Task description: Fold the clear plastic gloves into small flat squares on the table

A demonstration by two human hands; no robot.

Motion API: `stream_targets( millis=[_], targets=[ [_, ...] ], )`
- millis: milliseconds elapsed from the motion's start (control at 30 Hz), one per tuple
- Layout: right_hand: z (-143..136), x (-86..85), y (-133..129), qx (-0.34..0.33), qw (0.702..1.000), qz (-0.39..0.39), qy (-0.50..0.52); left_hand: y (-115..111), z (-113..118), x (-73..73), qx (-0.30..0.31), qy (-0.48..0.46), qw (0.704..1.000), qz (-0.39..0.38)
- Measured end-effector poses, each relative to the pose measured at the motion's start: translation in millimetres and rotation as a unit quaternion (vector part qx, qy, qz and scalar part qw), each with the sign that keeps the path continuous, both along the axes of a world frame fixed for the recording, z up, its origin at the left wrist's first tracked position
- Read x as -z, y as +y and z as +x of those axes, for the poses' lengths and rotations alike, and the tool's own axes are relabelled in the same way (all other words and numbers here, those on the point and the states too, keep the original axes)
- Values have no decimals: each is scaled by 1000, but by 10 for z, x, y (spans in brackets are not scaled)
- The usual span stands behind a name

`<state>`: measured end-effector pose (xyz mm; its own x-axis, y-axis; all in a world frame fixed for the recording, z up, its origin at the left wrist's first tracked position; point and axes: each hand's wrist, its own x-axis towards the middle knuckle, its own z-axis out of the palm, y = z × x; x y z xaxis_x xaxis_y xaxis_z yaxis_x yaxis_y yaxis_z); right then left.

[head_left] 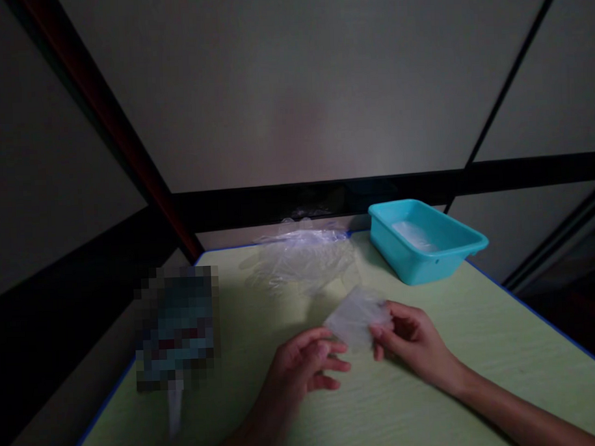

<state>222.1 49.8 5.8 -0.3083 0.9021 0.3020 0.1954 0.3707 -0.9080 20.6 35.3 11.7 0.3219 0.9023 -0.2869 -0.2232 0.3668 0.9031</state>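
A folded, see-through disposable plastic glove [355, 317] is held above the table in front of me. My right hand [409, 339] pinches its right side between thumb and fingers. My left hand [309, 362] is at the glove's lower left corner with its fingers apart; the index fingertip is at or very near the edge, and I cannot tell whether it touches. Behind the hands lies a loose, crumpled pile of clear plastic gloves [306, 255]. A turquoise plastic basin [426, 261] stands at the back right, with a piece of folded clear plastic [414, 235] inside.
The light green table [460, 409] has a blue edge. On its left is a pixelated, blurred-out object [181, 328], with a pale strip [174, 406] sticking out toward me. Pale panels [293, 106] with dark bands rise directly behind the table.
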Motion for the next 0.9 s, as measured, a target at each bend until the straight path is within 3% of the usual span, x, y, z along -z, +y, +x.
stream_targets(
  millis=[67,133,200,267,333,400,533,667,767,900],
  targets=[
    [34,-40,-25,22,987,144,-71,2,-8,3,30,-83,993,-83],
    [60,-91,-56,3,949,282,-143,-1,-9,9,79,-161,971,-155],
    [72,-132,-87,-24,911,360,-202,-11,0,25,102,-212,951,-198],
    [72,-144,-114,-39,891,385,-238,-28,16,51,92,-236,945,-207],
    [61,-124,-129,-60,896,367,-243,-47,32,79,75,-242,946,-200],
    [44,-89,-128,-68,923,314,-212,-60,41,102,55,-238,951,-189],
    [-1,-45,-90,-31,987,136,-80,-56,33,121,17,-214,959,-182],
    [-24,-65,-55,-95,994,-38,30,-39,21,119,10,-214,961,-176],
    [-20,-76,-60,-139,988,-59,37,-40,21,112,13,-212,962,-169],
    [-24,-69,-80,-139,990,-29,-19,-61,23,140,11,-206,964,-167]
  ],
)
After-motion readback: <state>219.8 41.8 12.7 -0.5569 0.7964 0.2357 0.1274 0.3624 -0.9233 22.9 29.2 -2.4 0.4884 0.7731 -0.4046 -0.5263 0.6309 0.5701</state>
